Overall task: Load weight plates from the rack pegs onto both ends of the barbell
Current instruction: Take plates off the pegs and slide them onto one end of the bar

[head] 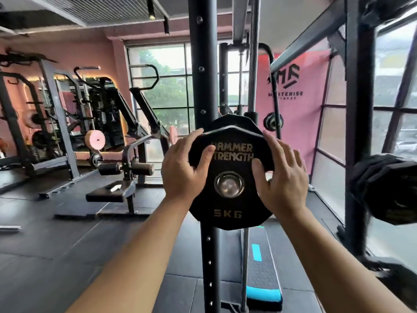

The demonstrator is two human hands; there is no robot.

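We've got the 5 kg plate (230, 177) dead ahead, face-on to us, sitting on a steel peg (229, 184) that pokes straight back toward us through its bore. That's the relation that matters: the peg's axis runs near-to-far, so the plate has to slide toward us, not sideways, to come free. It's a black twelve-sided rubber plate with gold "Hammer Strength" lettering above the hub and "5KG" below, and a second plate (234, 123) sits right behind it on the same peg, its top edge peeking over.

Our left hand (180, 175) clasps the left rim, fingers curled over the upper edge and thumb pressed on the face. Our right hand (282, 177) is spread on the right rim, thumb on the face near the lettering; how firmly it grips we can't tell. Both are about equally near, one on each side of the hub.

Behind the plate rises the black rack upright (204, 75) with its row of holes. Off to the right, blurred, another stack of plates (388, 188) hangs on a peg. We'd judge a level, even pull toward us is what's called for.
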